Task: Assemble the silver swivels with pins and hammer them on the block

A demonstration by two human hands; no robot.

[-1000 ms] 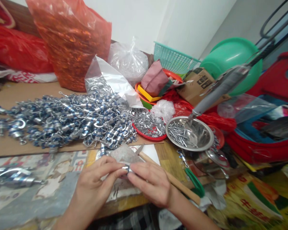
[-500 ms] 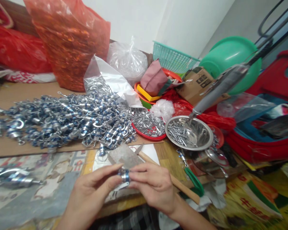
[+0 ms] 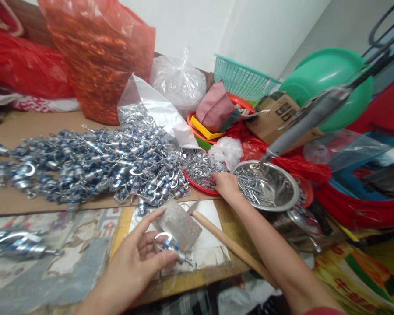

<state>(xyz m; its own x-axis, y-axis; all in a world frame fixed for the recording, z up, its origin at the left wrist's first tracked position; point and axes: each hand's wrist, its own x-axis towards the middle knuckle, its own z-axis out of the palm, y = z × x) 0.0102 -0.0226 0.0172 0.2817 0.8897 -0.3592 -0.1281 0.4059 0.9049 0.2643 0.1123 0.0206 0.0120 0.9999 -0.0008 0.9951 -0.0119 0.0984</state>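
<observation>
My left hand point(image 3: 136, 262) holds a silver-and-blue metal fitting point(image 3: 169, 243) between thumb and fingers. The fitting has a curved hook at one end and a thin pin pointing right. My right hand point(image 3: 227, 185) reaches over the red tray point(image 3: 202, 189), its fingertips bent in among small flat metal pieces point(image 3: 203, 168). What those fingertips pinch, if anything, is too small to make out. Under the held fitting lies a flat metal block point(image 3: 180, 225), beside a wooden handle point(image 3: 230, 243) on white paper. A large pile of similar fittings point(image 3: 101, 162) covers the cardboard on the left.
Right of the tray stands a steel bowl point(image 3: 282, 192) of metal pins, with a grey-handled tool point(image 3: 292, 131) slanting above it. Behind are a big red bag point(image 3: 101, 57), a clear bag point(image 3: 179, 83), a teal basket point(image 3: 243, 78) and a green basin point(image 3: 331, 87).
My right hand has let go of the fitting and moved up and right to the red tray. The fitting stays in my left hand, now turned with its pin to the right.
</observation>
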